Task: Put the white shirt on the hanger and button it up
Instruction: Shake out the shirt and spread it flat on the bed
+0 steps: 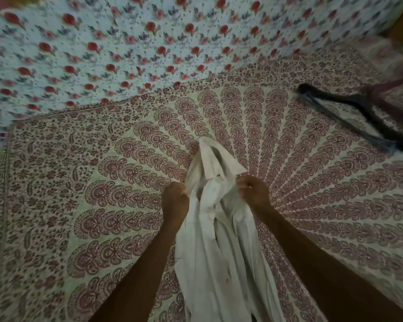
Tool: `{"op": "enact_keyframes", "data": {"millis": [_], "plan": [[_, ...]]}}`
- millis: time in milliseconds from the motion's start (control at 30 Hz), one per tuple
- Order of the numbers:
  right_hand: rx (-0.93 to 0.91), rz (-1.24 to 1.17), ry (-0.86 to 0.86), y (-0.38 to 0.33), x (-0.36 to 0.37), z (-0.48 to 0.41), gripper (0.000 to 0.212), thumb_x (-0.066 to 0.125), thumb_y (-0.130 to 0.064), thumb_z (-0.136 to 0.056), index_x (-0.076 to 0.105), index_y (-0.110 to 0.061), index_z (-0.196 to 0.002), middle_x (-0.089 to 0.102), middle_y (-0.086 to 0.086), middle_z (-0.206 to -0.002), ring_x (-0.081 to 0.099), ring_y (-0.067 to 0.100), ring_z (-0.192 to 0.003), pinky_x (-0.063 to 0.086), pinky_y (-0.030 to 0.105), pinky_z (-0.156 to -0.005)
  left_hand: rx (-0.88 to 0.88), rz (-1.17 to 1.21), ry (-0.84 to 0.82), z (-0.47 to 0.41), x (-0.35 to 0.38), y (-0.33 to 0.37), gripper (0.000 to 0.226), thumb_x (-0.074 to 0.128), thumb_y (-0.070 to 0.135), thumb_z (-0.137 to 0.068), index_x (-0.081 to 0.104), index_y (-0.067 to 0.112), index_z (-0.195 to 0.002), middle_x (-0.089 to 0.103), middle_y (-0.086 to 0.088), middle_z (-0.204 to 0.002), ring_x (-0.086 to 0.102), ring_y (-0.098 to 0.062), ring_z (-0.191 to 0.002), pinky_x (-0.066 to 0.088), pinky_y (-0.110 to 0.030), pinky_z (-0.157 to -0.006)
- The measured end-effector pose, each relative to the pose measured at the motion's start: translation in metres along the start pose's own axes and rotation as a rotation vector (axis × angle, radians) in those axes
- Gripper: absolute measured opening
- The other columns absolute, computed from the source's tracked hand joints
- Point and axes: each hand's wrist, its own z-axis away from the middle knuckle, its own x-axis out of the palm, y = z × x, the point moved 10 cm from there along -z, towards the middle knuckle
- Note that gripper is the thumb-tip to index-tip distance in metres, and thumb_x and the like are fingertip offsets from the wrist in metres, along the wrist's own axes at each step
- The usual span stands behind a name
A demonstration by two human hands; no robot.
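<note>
A wide bed (pixel 289 205) fills the room below, covered in a cream spread printed with dark red fans, and behind it lies a paler cloth (pixel 102 43) dotted with red flowers. Over the middle of the bed a person holds up a white shirt (pixel 214 240), bunched and hanging in long folds toward the viewer, its collar end peaking upward between the two hands. The dark hanger (pixel 358 117) lies flat on the bed far off to the right and further away, well apart from the shirt, its long bar running diagonally from upper left to lower right; its hook end is lost in blur at the right edge. The right hand (pixel 254 191) is plainly the nearer one to it. The left hand (pixel 175 198) is closed in a fist on the shirt's left edge near the collar. The right hand's fingers pinch the fabric on the opposite side. The shirt is not yet on the hanger, and fetching it probably means reaching right and away.
</note>
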Motion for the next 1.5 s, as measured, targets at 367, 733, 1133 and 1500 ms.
{"op": "enact_keyframes", "data": {"millis": [367,733,1133,1500], "plan": [[0.092,0.154,0.043,0.014,0.031,-0.031,0.018,0.055,-0.005,-0.089,0.068,0.003,-0.100,0.070,0.020,-0.096,0.066,0.034,-0.092,0.045,0.028,-0.063,-0.048,-0.078,0.041,-0.014,0.036,-0.012,0.052,0.075,0.047,-0.074,0.056,0.006,-0.101,0.053,-0.004,-0.094,0.052,-0.020,-0.081,0.036,-0.026,-0.061],[-0.108,0.074,0.160,-0.050,-0.016,-0.008,0.024,0.055,0.001,-0.083,0.075,-0.012,-0.088,0.068,0.005,-0.070,0.052,0.012,-0.054,0.037,0.022,-0.049,-0.040,0.111,0.150,-0.006,-0.016,0.026,0.008,0.047,0.007,-0.097,0.050,0.005,-0.105,0.054,-0.002,-0.087,0.051,-0.021,-0.077,0.036,-0.027,-0.062],[-0.511,0.346,0.635,-0.278,-0.232,0.193,0.018,0.058,0.001,-0.080,0.060,-0.009,-0.066,0.056,0.004,-0.065,0.049,0.021,-0.061,0.026,0.027,-0.053,0.273,0.298,0.133,0.092,-0.182,0.243,0.024,0.060,0.034,-0.094,0.065,0.011,-0.097,0.062,0.009,-0.079,0.057,-0.007,-0.070,0.040,-0.021,-0.055],[-0.653,0.497,0.853,-0.390,-0.422,0.350,0.028,0.053,-0.007,-0.067,0.072,-0.003,-0.087,0.065,0.017,-0.084,0.057,0.034,-0.081,0.047,0.040,-0.061,0.499,0.269,0.423,0.231,-0.325,0.428,0.030,0.048,0.032,-0.100,0.065,0.010,-0.111,0.068,-0.008,-0.095,0.063,-0.026,-0.083,0.043,-0.029,-0.063]]}}
